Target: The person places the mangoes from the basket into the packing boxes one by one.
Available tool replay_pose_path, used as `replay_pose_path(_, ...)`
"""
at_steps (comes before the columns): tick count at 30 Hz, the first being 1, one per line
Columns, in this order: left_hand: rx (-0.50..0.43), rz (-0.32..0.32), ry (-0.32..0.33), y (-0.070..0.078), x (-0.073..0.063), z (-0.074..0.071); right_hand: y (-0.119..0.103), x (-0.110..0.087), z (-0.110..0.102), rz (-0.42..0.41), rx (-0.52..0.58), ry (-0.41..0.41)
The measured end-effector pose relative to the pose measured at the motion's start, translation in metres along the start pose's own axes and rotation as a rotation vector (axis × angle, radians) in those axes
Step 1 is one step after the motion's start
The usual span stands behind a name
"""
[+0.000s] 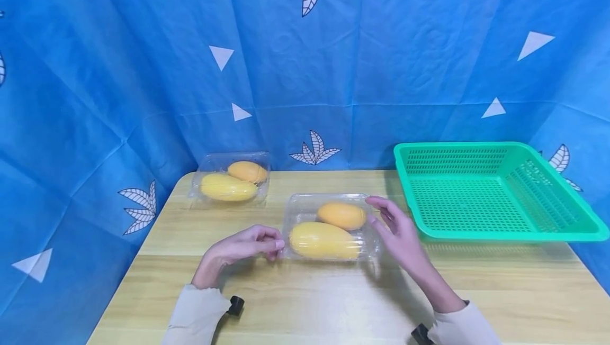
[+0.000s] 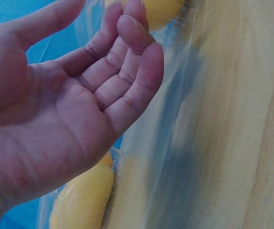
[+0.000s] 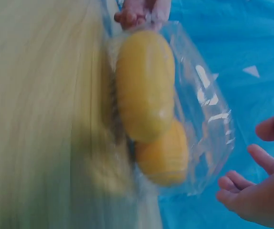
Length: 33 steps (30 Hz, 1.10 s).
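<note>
A clear plastic clamshell box (image 1: 300, 205) stands on the table in front of me, holding a long yellow mango (image 1: 324, 240) and a smaller orange mango (image 1: 341, 215). At the box's left edge is my left hand (image 1: 250, 244), its fingers loosely bent and the thumb held apart from them. My right hand (image 1: 397, 234) is by the right end, fingers spread. The right wrist view shows a gap between that hand (image 3: 261, 186) and the box (image 3: 208, 105). Box and mangoes are slightly blurred there.
Another clear box (image 1: 214, 161) with two mangoes sits at the back left of the wooden table (image 1: 314, 302). A green perforated plastic basket (image 1: 469, 212) stands at the right. Blue patterned cloth (image 1: 305, 70) hangs behind and along the sides.
</note>
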<state>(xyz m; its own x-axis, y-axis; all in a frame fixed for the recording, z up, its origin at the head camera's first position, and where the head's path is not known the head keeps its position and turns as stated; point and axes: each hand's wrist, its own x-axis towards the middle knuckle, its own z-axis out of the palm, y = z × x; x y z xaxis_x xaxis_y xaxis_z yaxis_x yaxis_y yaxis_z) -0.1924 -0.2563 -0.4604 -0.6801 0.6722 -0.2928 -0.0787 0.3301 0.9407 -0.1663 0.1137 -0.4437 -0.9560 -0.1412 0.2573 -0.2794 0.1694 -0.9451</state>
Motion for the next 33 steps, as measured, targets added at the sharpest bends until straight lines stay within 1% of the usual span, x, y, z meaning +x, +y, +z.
replay_pose_path(3, -0.013, 0.000, -0.006, 0.002, -0.001, 0.000, -0.009, -0.007, 0.003, -0.006, 0.042, 0.005)
replay_pose_path(5, -0.022, 0.000, -0.017, 0.004, -0.002, 0.000, -0.016, -0.013, 0.007, 0.014, 0.073, -0.001)
replay_pose_path(7, -0.028, -0.006, -0.023, 0.005, -0.002, 0.000, -0.022, -0.019, 0.012, 0.031, 0.106, -0.018)
replay_pose_path(10, -0.034, -0.009, -0.027, 0.006, -0.002, -0.001, -0.029, -0.026, 0.020, 0.023, 0.140, -0.043)
replay_pose_path(13, -0.039, -0.016, -0.021, 0.006, -0.002, -0.001, -0.032, -0.033, 0.027, -0.003, 0.152, -0.054)
replay_pose_path(16, -0.048, -0.018, -0.011, 0.006, -0.002, 0.000, -0.033, -0.038, 0.033, 0.004, 0.150, -0.075)
replay_pose_path(21, -0.086, -0.007, 0.006, 0.007, -0.003, 0.002, -0.031, -0.048, 0.046, 0.084, 0.165, -0.138)
replay_pose_path(26, -0.127, 0.003, 0.022, 0.008, -0.003, 0.003, -0.027, -0.056, 0.063, 0.217, 0.246, -0.242)
replay_pose_path(29, -0.148, 0.000, 0.028, 0.008, -0.003, 0.003, -0.023, -0.059, 0.072, 0.287, 0.276, -0.284)
replay_pose_path(33, -0.154, -0.007, 0.024, 0.007, -0.004, 0.002, -0.017, -0.063, 0.083, 0.329, 0.269, -0.335)
